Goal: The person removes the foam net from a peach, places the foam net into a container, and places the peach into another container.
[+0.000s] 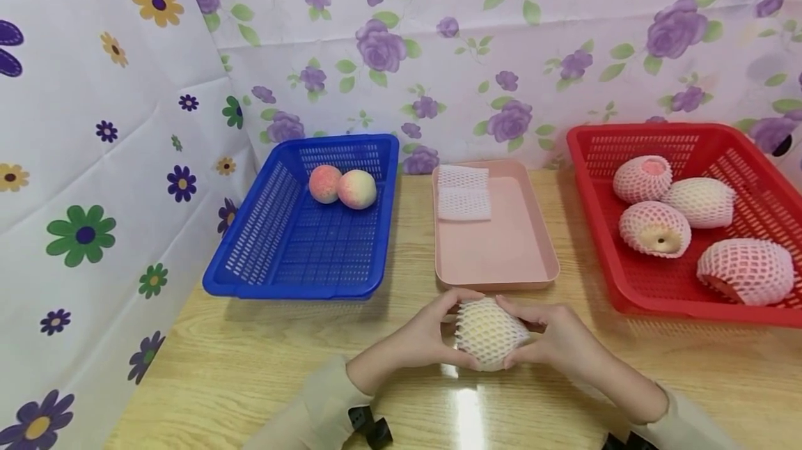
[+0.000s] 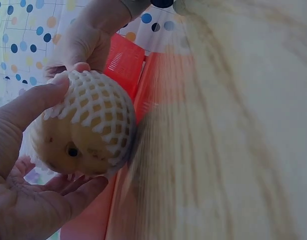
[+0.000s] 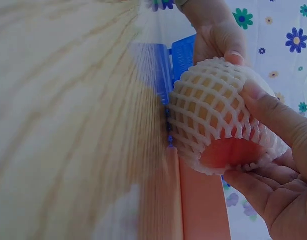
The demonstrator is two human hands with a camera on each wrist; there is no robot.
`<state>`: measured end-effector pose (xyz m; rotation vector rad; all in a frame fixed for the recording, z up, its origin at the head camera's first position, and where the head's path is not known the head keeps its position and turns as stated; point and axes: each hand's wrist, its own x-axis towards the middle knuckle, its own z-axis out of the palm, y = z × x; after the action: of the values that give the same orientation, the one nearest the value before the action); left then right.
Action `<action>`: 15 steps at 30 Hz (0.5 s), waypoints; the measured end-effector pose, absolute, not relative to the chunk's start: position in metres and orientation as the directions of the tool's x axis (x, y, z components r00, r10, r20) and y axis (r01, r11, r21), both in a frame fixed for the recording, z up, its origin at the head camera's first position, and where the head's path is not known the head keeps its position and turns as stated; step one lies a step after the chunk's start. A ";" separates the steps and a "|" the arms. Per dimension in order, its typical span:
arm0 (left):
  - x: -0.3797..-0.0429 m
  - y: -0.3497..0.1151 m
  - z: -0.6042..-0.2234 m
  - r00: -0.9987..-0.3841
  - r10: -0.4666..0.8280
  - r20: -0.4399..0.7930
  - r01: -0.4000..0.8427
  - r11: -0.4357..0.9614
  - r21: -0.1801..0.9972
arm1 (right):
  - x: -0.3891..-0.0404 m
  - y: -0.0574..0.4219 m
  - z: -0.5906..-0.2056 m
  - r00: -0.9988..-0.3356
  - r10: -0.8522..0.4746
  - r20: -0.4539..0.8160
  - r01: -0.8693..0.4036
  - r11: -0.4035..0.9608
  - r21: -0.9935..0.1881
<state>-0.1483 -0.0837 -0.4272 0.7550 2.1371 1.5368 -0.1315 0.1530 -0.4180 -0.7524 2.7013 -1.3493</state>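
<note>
A peach in a white foam net is held between both hands, close to the wooden table at the front. My left hand grips its left side, thumb and fingers curved round the net. From the other side my right hand pinches it at the net's edge. In the left wrist view the peach shows a pale end with a dark stem hole poking out of the net. Its opposite end, in the right wrist view, is a red patch of peach bare of net.
Left stands a blue basket with two bare peaches. A pink tray with a flattened foam net is in the middle. The red basket at right holds several netted peaches. Flowered cloth hangs behind.
</note>
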 end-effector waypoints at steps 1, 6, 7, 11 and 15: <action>-0.148 -0.083 -0.427 -0.773 0.634 -0.009 0.195 0.251 0.948 | -0.131 0.153 -0.418 -0.883 -0.429 0.188 -0.408 0.506 -0.760; -0.148 -0.079 -0.428 -0.767 0.642 0.004 0.206 0.241 0.948 | -0.130 0.154 -0.418 -0.896 -0.408 0.176 -0.378 0.491 -0.785; -0.148 -0.078 -0.428 -0.764 0.645 0.011 0.217 0.240 0.946 | -0.130 0.155 -0.417 -0.899 -0.404 0.169 -0.367 0.482 -0.796; -0.149 -0.075 -0.429 -0.759 0.649 0.049 0.282 0.259 0.924 | -0.129 0.158 -0.416 -0.907 -0.392 0.154 -0.331 0.438 -0.836; -0.149 -0.071 -0.428 -0.762 0.645 0.055 0.293 0.267 0.918 | -0.129 0.161 -0.416 -0.896 -0.408 0.176 -0.360 0.435 -0.825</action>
<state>-0.1489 -0.0709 -0.4283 0.8567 2.2137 1.4941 -0.1285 0.1613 -0.4159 -0.7014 2.6186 -1.4876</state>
